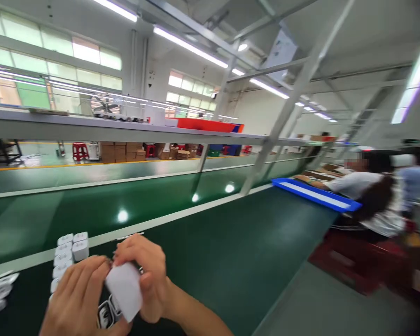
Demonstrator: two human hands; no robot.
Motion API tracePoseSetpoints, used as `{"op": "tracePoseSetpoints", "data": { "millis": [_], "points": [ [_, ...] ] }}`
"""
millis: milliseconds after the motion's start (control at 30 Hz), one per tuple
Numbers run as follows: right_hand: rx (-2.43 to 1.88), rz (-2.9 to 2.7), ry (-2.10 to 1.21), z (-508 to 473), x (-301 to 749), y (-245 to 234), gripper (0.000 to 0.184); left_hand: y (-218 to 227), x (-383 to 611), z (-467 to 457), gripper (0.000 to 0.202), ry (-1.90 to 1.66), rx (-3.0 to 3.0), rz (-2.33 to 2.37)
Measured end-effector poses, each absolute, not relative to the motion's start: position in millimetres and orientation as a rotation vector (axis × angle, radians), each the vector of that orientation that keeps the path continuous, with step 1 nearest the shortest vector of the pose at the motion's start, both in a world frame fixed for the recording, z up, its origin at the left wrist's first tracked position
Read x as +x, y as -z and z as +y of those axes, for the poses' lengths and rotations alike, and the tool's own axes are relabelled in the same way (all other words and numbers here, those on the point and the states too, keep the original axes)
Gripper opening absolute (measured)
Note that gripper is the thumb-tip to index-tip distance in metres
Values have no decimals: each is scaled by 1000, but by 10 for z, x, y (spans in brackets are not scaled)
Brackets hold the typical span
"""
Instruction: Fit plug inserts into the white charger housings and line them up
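- The left hand (77, 298) and right hand (150, 280) are gripping one white charger (124, 289) together, just above the table (231, 261); held at the view's bottom edge, it could be slipping unnoticed.
- Dropped, it could be toppling the rows (70, 247) beside.

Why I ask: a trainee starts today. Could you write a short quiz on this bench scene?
1. True or false: the left hand and the right hand both grip the white block.
2. Pick one: the rows of white adapters on the green table lie (A) left of the hands, (B) right of the hands, (C) on the upper shelf.
3. Fill in: the tray in front of the co-worker is ___ in colour.
Key: 1 true; 2 A; 3 blue.
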State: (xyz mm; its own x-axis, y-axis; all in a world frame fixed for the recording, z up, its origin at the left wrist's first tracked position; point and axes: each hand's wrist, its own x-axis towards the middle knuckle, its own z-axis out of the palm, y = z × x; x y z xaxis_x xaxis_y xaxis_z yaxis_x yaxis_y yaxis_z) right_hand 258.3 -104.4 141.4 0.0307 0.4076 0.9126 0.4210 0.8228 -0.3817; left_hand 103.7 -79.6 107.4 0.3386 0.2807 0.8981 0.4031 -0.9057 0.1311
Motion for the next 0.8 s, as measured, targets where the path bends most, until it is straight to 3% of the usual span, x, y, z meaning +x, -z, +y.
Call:
{"op": "tracePoseSetpoints", "data": {
  "millis": [167,400,533,700,800],
  "points": [
    [-568,-1579,-167,-1054,2618,-1383,45,-1399,1140,-957,25,1341,-2497,-715],
    [-563,-1598,-277,-1079,2566,-1323,40,-1405,1086,-962,6,1366,-2458,-602],
    [-578,-1585,-289,-1036,2536,-1336,34,-1433,1067,-864,10,1392,-2426,-568],
    [-405,-1606,-229,-1057,2506,-1372,24,-1468,964,-829,34,1312,-2332,-397],
    [-357,-1611,-184,-1084,2498,-1370,24,-1447,931,-832,29,1320,-2311,-323]
  ]
}}
